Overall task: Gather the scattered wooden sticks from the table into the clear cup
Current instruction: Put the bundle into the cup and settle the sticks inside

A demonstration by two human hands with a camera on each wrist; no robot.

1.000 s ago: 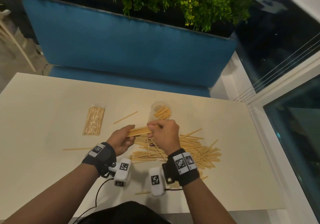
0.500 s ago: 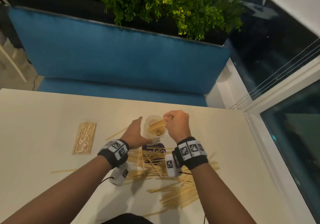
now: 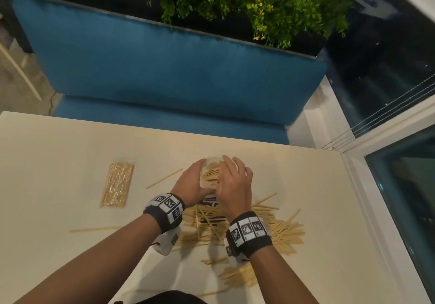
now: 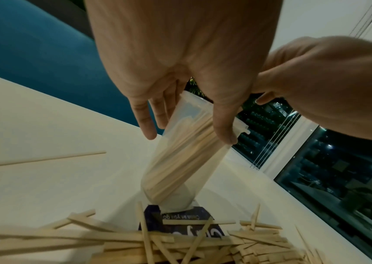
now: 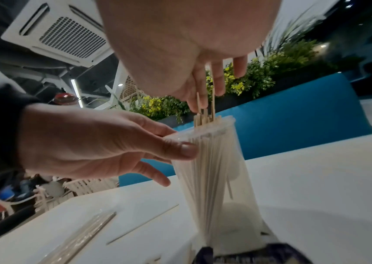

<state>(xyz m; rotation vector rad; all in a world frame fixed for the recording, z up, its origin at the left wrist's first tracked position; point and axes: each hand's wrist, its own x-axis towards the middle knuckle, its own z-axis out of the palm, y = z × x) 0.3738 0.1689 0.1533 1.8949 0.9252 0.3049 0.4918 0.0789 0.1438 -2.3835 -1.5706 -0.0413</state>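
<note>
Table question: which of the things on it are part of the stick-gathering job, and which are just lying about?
Part of the job:
- clear cup, partly filled with sticks
- loose wooden sticks piled on the table
- left hand, holding the cup
- right hand, at the cup's rim

Just lying about:
- sealed packet of sticks
- purple printed card under the pile

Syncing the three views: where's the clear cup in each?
Head: clear cup centre, between both hands, mostly hidden.
Left wrist: clear cup centre, leaning in frame, below the palm.
Right wrist: clear cup centre-right, sticks poking above its rim.
Shared landmark: the left hand's thumb on the cup's wall.
</note>
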